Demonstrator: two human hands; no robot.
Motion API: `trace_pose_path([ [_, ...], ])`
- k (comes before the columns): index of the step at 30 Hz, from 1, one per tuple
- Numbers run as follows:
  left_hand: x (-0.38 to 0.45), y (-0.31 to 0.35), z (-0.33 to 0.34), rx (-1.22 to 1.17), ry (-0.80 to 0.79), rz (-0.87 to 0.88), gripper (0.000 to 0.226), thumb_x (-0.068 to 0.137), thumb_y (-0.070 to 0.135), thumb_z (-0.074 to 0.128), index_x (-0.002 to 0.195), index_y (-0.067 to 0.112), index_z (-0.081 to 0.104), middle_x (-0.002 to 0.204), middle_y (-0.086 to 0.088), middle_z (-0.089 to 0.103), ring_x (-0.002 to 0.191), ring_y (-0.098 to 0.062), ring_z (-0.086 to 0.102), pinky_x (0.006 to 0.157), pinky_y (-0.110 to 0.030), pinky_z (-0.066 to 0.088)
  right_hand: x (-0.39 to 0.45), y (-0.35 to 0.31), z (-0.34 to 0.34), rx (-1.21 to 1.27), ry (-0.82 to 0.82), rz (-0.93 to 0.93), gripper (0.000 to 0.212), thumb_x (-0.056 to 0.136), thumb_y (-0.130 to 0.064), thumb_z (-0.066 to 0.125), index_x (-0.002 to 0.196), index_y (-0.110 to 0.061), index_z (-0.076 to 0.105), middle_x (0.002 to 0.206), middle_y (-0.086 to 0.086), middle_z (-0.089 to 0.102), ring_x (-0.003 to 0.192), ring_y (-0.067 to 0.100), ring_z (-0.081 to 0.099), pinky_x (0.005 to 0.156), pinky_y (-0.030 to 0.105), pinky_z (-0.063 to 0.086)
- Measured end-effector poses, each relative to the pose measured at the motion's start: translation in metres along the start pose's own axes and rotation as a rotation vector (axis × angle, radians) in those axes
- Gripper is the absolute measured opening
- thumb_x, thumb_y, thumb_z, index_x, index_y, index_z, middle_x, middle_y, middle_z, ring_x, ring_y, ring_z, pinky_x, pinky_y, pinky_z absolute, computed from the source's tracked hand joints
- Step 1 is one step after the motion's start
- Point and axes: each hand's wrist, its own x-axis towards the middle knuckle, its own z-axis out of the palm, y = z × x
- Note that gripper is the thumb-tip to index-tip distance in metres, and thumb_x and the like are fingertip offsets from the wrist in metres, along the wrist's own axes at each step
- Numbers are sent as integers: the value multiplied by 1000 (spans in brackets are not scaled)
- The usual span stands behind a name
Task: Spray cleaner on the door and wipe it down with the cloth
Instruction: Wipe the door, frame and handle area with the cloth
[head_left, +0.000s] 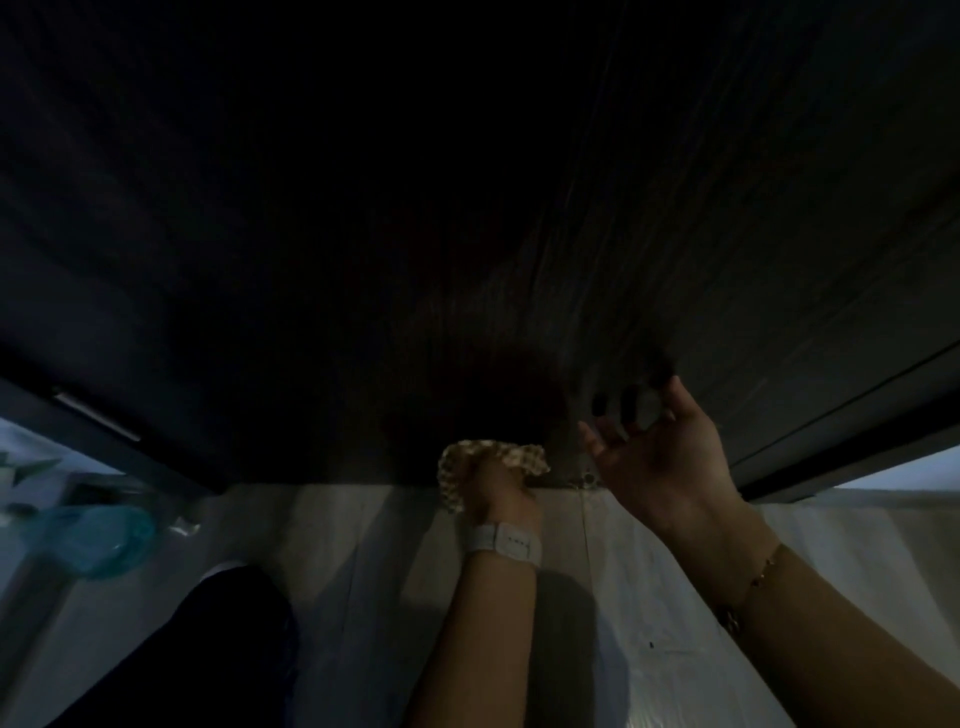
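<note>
From my feed the door (363, 208) is a big dark wood-grain panel filling most of the view, too dim to tell if it's wet. I can see its bottom edge sitting just above the pale floor. The cloth (491, 460) is a cream, waffle-textured rag, all bunched up, sticking out above and to both sides of the grip, pressed against the door right at that bottom edge. No spray bottle I can make out.

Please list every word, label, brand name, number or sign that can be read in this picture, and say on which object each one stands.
None can be read.
The watch band on the left wrist shows only small dark dots, no letters.
The dark door, the cloth and the pale floor bear no visible writing.
</note>
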Motion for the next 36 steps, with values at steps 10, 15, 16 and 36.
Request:
trace_pose_path([
  [10, -13, 28, 13, 726, 191, 3, 58, 98, 40, 49, 144, 6, 41, 151, -17, 36, 138, -35, 36, 110, -36, 33, -11, -25, -5, 127, 19, 129, 42, 99, -39, 43, 130, -15, 57, 139, 21, 51, 133, 39, 41, 116, 50, 27],
  [15, -50, 21, 11, 553, -193, -31, 24, 99, 7, 42, 90, 2, 63, 94, -16, 61, 62, 4, 58, 56, -2, 40, -38, -60, -7, 133, -8, 114, 56, 101, -37, 39, 145, -3, 35, 144, 32, 38, 130, 45, 42, 107, 50, 36],
  [16, -71, 24, 11, 416, -251, -13, 23, 99, -1, 39, 104, -6, 62, 103, -24, 60, 62, -1, 55, 60, 0, 40, -47, -66, -7, 100, -27, 86, 56, 101, -36, 38, 146, -3, 34, 141, 32, 41, 127, 46, 45, 102, 50, 41],
  [36, -346, 177, 143, 644, -532, 1218, 36, 98, 14, 50, 134, 10, 56, 130, -5, 60, 121, -15, 55, 106, -38, 45, -264, -288, 88, -1379, -160, -1842, 39, 91, -9, 59, 129, -16, 59, 135, -1, 49, 130, 14, 41, 109, 30, 36],
])
